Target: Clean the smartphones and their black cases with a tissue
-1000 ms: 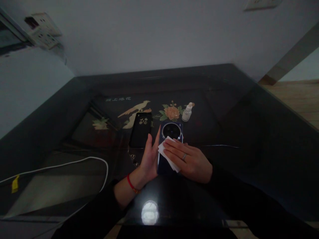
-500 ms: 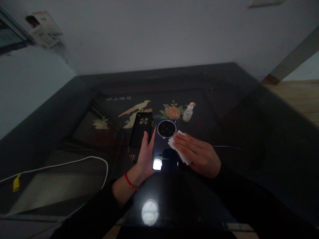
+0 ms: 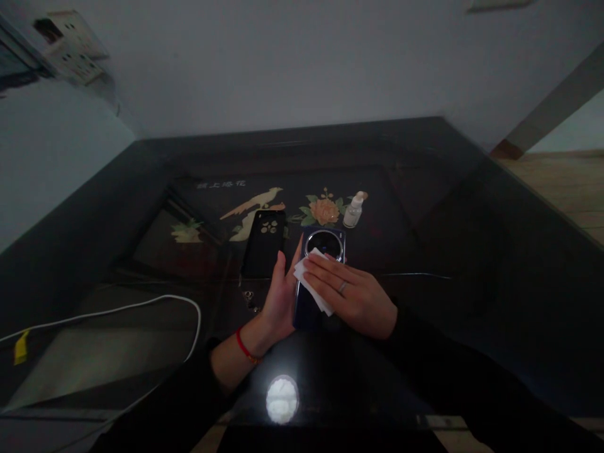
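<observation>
A dark blue smartphone (image 3: pixel 303 318) is held back side up, its big round camera ring at the far end. My left hand (image 3: pixel 279 303) grips it along the left edge, thumb raised, with the other fingers hidden beneath. Under the fingers of my right hand (image 3: pixel 356 296) a folded white wipe (image 3: pixel 314 286) lies pressed flat on the phone's back, just below the camera and over its left part. Left of the phone, a black phone case (image 3: pixel 265 245) rests on the table with a small chain charm (image 3: pixel 250 299) at its near end.
A small white-capped bottle (image 3: pixel 353 211) stands beyond the phone to the right. On the left, a white cable (image 3: pixel 141 304) with a yellow tag (image 3: pixel 21 348) crosses the glossy black table (image 3: pixel 401 151). Sockets (image 3: pixel 75 50) sit on the wall behind.
My right hand and the wipe have slid left across the phone's back, now covering the logo. The phone has shifted slightly to the right in my left hand, and the view has shifted a little.
</observation>
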Demonstrator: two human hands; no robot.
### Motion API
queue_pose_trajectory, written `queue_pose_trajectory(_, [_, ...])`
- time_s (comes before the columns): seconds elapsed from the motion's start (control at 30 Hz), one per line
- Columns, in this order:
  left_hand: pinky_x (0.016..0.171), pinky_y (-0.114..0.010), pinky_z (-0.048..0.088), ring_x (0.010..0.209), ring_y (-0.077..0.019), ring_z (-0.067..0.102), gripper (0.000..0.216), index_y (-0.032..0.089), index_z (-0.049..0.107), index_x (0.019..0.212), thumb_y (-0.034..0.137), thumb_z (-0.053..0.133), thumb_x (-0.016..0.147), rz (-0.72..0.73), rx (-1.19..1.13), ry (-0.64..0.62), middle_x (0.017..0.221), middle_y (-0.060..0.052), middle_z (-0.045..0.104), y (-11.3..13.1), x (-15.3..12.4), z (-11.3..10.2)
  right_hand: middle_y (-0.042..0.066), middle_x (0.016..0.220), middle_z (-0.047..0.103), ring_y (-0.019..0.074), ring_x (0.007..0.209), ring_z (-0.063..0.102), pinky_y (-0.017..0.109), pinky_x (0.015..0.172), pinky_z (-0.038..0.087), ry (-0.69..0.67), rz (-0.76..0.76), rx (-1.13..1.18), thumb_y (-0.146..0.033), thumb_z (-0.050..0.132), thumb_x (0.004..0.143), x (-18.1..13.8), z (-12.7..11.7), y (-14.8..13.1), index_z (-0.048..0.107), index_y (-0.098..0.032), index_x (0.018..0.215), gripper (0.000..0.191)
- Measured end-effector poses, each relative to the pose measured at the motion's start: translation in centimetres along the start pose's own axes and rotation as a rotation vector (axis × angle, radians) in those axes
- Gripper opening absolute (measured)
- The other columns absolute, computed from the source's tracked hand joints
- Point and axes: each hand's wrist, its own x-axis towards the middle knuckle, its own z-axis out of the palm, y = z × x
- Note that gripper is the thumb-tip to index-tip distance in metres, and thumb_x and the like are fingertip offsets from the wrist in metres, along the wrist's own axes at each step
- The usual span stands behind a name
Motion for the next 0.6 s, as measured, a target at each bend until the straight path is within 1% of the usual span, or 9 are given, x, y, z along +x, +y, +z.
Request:
queue_pose_trajectory(0.1, [0.101,-0.040,0.040,0.115,-0.0238,0.058,0.062,0.033,0.024,0.150,0.059,0.023,0.094,-0.019,0.004,-0.005,0.136,-0.007,0.055,0.0,-0.2,-0.1,0.017,0.122,0.065,0.0239,0.124,0.054,0.038,0.103,0.050,0.019,-0.028,0.035,-0.007,0.045,0.094,-0.2,-0.1,0.3,0.062,-0.003,0.115,0.028])
queue_pose_trajectory(0.17, [0.101,-0.041,0.040,0.117,-0.0248,0.057,0.063,0.033,0.023,0.150,0.061,0.024,0.093,-0.006,0.022,-0.003,0.138,-0.007,0.054,0.3,-0.2,-0.2,0.016,0.119,0.067,0.0235,0.124,0.054,0.039,0.102,0.051,0.033,-0.051,0.074,-0.006,0.045,0.093,-0.6,-0.4,0.8,0.063,-0.004,0.113,0.027])
queue_pose_trajectory(0.3, [0.103,-0.044,0.038,0.119,-0.0267,0.056,0.064,0.032,0.022,0.150,0.060,0.025,0.093,0.044,0.048,0.012,0.138,-0.008,0.054,1.1,-0.1,-0.3,0.020,0.118,0.067,0.0253,0.124,0.054,0.043,0.101,0.051,0.105,0.019,0.142,-0.007,0.051,0.090,-1.7,-0.9,2.0,0.060,-0.003,0.116,0.028])
queue_pose_trajectory(0.37, [0.103,-0.046,0.038,0.119,-0.0273,0.056,0.064,0.032,0.022,0.150,0.061,0.025,0.093,0.047,0.048,-0.009,0.138,-0.008,0.054,1.3,0.1,-0.3,0.021,0.118,0.066,0.0263,0.125,0.054,0.045,0.101,0.051,0.113,0.024,0.178,-0.008,0.052,0.090,-2.0,-1.1,2.0,0.060,-0.002,0.116,0.028])
queue_pose_trajectory(0.43, [0.104,-0.048,0.037,0.121,-0.0282,0.055,0.065,0.032,0.022,0.150,0.062,0.025,0.092,0.033,0.035,-0.060,0.138,-0.009,0.054,1.3,0.1,-0.4,0.021,0.117,0.067,0.0268,0.125,0.053,0.045,0.100,0.052,0.084,-0.045,0.251,-0.010,0.047,0.092,-2.3,-1.2,1.4,0.061,-0.001,0.114,0.027])
queue_pose_trajectory(0.5, [0.101,-0.051,0.038,0.121,-0.0302,0.055,0.068,0.033,0.022,0.150,0.066,0.023,0.090,0.003,0.025,-0.114,0.137,-0.011,0.054,1.3,0.1,-0.4,0.018,0.113,0.069,0.0259,0.125,0.054,0.041,0.100,0.052,0.052,-0.142,0.334,-0.010,0.042,0.094,-2.5,-1.4,0.5,0.063,0.000,0.110,0.028])
queue_pose_trajectory(0.57, [0.095,-0.055,0.041,0.119,-0.0326,0.056,0.071,0.034,0.020,0.150,0.070,0.019,0.088,-0.025,0.024,-0.155,0.134,-0.014,0.056,1.4,-0.1,-0.4,0.015,0.111,0.071,0.0235,0.123,0.055,0.036,0.101,0.051,0.036,-0.212,0.374,-0.009,0.042,0.094,-2.6,-1.5,-0.3,0.065,-0.002,0.106,0.027])
queue_pose_trajectory(0.6, [0.093,-0.056,0.042,0.118,-0.0335,0.057,0.073,0.034,0.019,0.150,0.071,0.018,0.087,-0.036,0.027,-0.166,0.133,-0.015,0.057,1.4,-0.1,-0.4,0.014,0.110,0.072,0.0224,0.123,0.055,0.035,0.102,0.051,0.032,-0.223,0.374,-0.008,0.043,0.094,-2.6,-1.6,-0.4,0.065,-0.003,0.105,0.025])
